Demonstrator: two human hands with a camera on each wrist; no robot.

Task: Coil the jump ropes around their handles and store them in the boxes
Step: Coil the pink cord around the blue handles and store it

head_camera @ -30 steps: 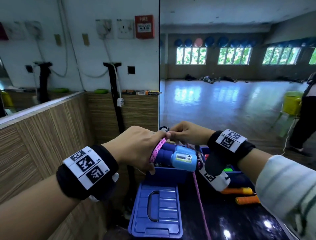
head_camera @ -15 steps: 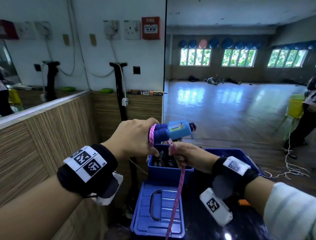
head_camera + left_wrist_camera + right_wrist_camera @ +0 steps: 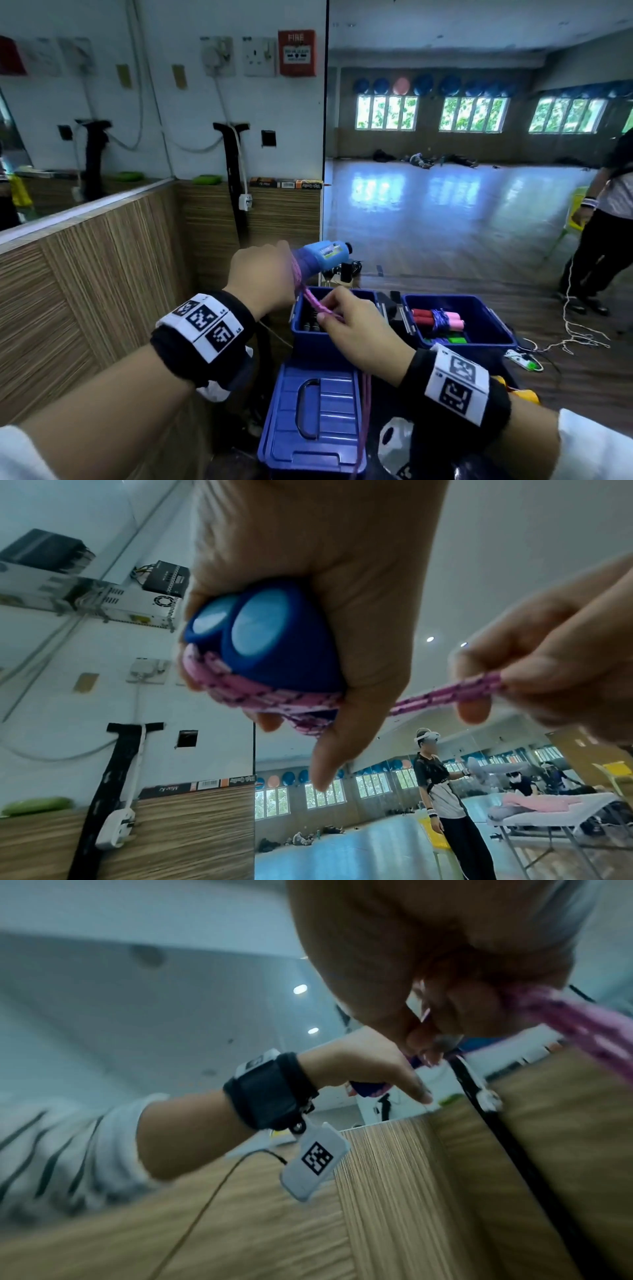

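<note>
My left hand (image 3: 262,274) grips two blue jump-rope handles (image 3: 322,257) held side by side, their round ends (image 3: 257,631) facing the left wrist camera. Pink braided rope (image 3: 274,699) is coiled around them. My right hand (image 3: 356,329) pinches the taut pink rope (image 3: 317,303) just below and right of the handles, above the left blue box (image 3: 308,334). The loose rope (image 3: 365,404) hangs down past the lid. In the right wrist view the rope (image 3: 575,1026) leaves my fingers, blurred.
A second blue box (image 3: 479,334) on the right holds a coiled rope with red and pink handles (image 3: 438,320). A blue lid (image 3: 311,421) lies in front. Wood-panelled wall (image 3: 85,291) stands left. A person (image 3: 606,219) stands at far right beside white rope on the floor.
My left hand lifted the handles higher over the box. My right hand swung from above the handles down and below them, carrying the rope around for another turn.
</note>
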